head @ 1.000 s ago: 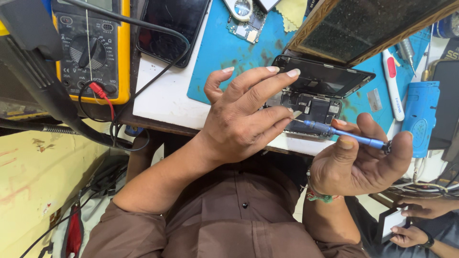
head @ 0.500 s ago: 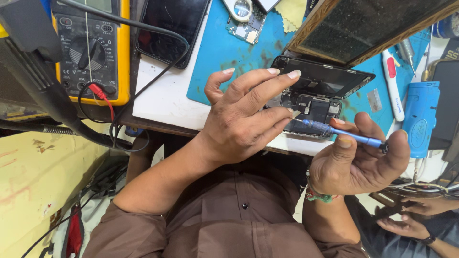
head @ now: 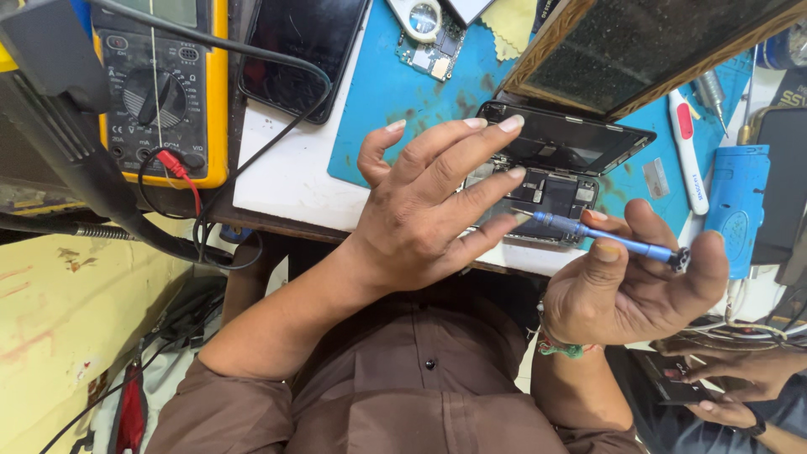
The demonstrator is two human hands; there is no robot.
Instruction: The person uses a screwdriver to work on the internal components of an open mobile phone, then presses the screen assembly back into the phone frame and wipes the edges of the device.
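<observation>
An opened black phone [head: 555, 197] lies on a blue mat [head: 395, 101] at the table's near edge, its screen panel [head: 572, 139] hinged back. My left hand [head: 420, 210] hovers over the phone's left side, back up and fingers spread, and the lowest fingertips touch the phone's inner parts. My right hand [head: 630, 294] sits just right of it, palm towards me, and grips a slim blue screwdriver [head: 605, 237]. The screwdriver's tip points left into the phone, right beside my left fingertip.
A yellow multimeter [head: 168, 92] with red and black leads stands at the left, with a dark phone [head: 298, 50] beside it. A small circuit board [head: 437, 55], a wood-framed dark panel [head: 639, 50], a white-and-red tool [head: 689, 151] and a blue device [head: 735, 202] surround the mat. Another person's hands [head: 723, 378] hold a phone at lower right.
</observation>
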